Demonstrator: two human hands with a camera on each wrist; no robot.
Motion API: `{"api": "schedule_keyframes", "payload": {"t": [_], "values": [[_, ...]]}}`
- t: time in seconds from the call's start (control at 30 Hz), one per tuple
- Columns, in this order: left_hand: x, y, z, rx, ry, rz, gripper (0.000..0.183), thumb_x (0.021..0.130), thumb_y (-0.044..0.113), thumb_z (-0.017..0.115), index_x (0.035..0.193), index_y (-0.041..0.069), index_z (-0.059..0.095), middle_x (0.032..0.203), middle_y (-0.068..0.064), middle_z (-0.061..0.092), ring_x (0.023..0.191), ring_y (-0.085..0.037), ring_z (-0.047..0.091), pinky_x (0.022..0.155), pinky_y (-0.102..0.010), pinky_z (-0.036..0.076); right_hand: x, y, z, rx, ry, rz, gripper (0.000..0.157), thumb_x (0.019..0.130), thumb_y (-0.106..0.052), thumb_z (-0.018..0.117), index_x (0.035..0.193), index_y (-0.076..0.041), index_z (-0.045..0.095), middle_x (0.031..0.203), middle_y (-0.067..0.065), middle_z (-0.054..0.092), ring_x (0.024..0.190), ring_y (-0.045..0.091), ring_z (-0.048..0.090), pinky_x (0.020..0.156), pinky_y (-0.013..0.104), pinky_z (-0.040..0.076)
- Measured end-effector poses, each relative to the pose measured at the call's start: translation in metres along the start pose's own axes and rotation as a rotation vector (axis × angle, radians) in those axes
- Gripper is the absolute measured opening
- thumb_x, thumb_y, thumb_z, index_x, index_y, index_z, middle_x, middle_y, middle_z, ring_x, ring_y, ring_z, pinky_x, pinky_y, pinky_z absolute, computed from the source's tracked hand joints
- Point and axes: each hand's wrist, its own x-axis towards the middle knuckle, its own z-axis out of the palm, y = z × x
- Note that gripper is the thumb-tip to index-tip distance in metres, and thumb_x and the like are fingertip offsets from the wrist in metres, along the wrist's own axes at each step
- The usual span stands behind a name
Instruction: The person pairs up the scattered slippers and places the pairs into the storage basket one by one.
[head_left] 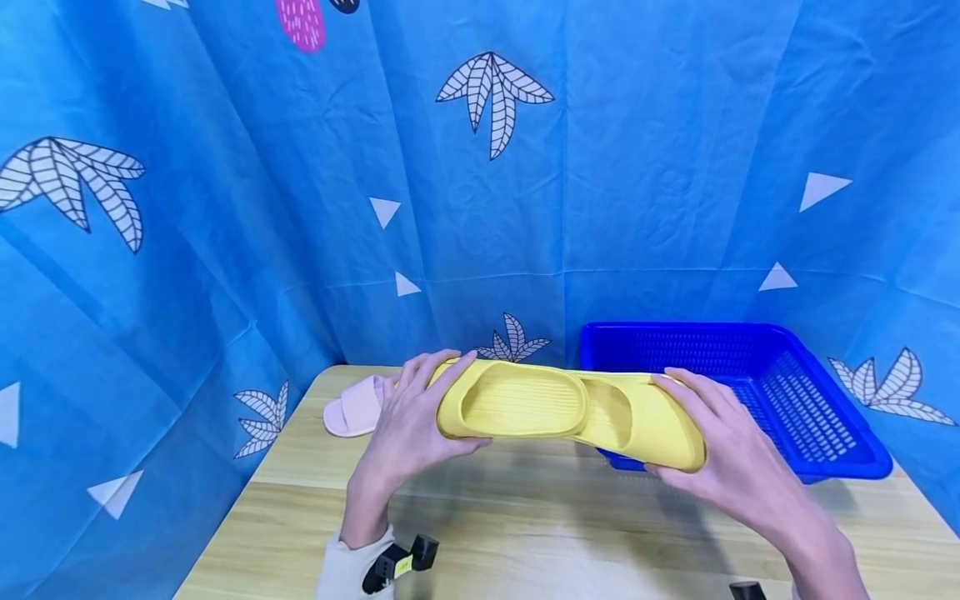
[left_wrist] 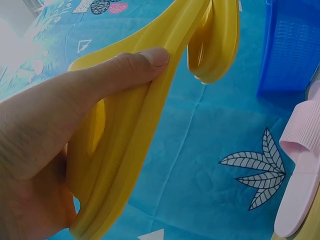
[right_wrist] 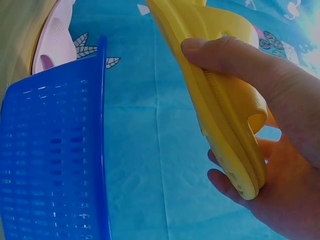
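Two yellow slippers are held up over the table, their heel ends overlapping in the middle of the head view. My left hand [head_left: 411,421] grips the toe end of the left slipper [head_left: 525,402], thumb along its near side and fingers over the far side. The toe end of the right slipper [head_left: 666,423] is in my right hand [head_left: 738,454], held the same way. In the left wrist view the thumb presses on the side of the yellow slipper [left_wrist: 135,120]. The right wrist view shows fingers wrapped behind the other yellow slipper [right_wrist: 232,115].
A blue perforated basket [head_left: 847,454] stands at the right of the table, partly behind the right hand. One pink slipper [head_left: 358,408] lies at the back left of the wooden table [head_left: 300,517]. A blue patterned curtain [head_left: 637,192] hangs behind and to the left.
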Motion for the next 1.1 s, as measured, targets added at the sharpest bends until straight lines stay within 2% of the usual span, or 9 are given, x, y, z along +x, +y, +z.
{"api": "schedule_keyframes", "payload": {"t": [0.13, 0.4, 0.77, 1.1], "values": [[0.001, 0.002, 0.001, -0.005, 0.001, 0.012, 0.106, 0.064, 0.059, 0.092, 0.155, 0.032, 0.046, 0.147, -0.004, 0.051, 0.133, -0.029, 0.042, 0.093, -0.055, 0.041, -0.001, -0.001, 0.001, 0.000, -0.005, 0.000, 0.109, 0.052, -0.026, 0.098, 0.150, -0.013, 0.052, 0.147, 0.011, 0.052, 0.126, 0.037, 0.050, 0.088, 0.055, 0.044], [0.000, 0.004, 0.002, 0.002, -0.002, 0.012, 0.106, 0.064, 0.060, 0.092, 0.155, 0.033, 0.045, 0.147, -0.003, 0.050, 0.133, -0.028, 0.041, 0.092, -0.054, 0.042, -0.001, -0.001, 0.003, -0.017, 0.015, -0.020, 0.108, 0.052, -0.027, 0.098, 0.149, -0.012, 0.053, 0.146, 0.010, 0.053, 0.126, 0.035, 0.050, 0.088, 0.053, 0.045], [0.006, 0.008, 0.005, -0.012, 0.012, 0.048, 0.108, 0.063, 0.060, 0.093, 0.155, 0.033, 0.044, 0.148, -0.001, 0.050, 0.134, -0.027, 0.041, 0.091, -0.052, 0.040, 0.001, -0.002, 0.002, -0.023, 0.030, -0.021, 0.107, 0.052, -0.028, 0.098, 0.148, -0.011, 0.054, 0.146, 0.009, 0.054, 0.126, 0.035, 0.052, 0.090, 0.054, 0.044], [0.004, 0.011, 0.009, -0.021, 0.000, 0.034, 0.107, 0.063, 0.060, 0.092, 0.155, 0.033, 0.045, 0.149, -0.001, 0.050, 0.135, -0.027, 0.040, 0.091, -0.051, 0.040, 0.000, -0.003, 0.002, -0.012, 0.008, 0.003, 0.108, 0.053, -0.030, 0.098, 0.149, -0.014, 0.053, 0.148, 0.007, 0.053, 0.130, 0.034, 0.051, 0.090, 0.053, 0.044]]}}
